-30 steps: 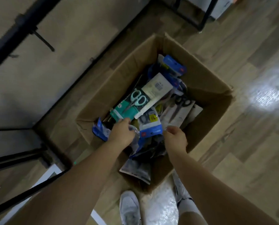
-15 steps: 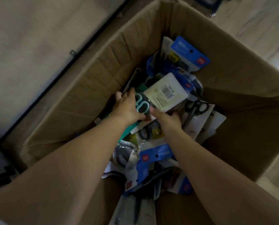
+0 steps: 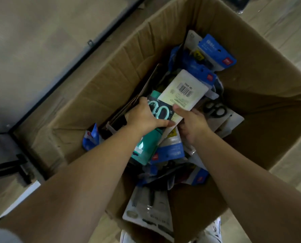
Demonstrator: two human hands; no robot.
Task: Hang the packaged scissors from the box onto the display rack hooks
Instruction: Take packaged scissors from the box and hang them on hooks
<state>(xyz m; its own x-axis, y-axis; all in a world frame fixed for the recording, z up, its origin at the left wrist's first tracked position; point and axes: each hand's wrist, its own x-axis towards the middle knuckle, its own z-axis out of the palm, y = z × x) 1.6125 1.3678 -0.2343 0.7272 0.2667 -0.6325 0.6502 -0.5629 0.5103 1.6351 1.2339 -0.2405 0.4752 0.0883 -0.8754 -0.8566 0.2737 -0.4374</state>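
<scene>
Left hand (image 3: 144, 118) clamps the teal scissors pack (image 3: 147, 139), mid-box (image 3: 100, 88), atop the pile. Right hand (image 3: 192, 125) pinches the cream pack (image 3: 183, 92). Advise lifting straight up, clear of neighbouring packs, hang-holes kept free.

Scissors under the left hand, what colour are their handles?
Mint green handles, on a teal pack, seen clearly in the head view.
</scene>
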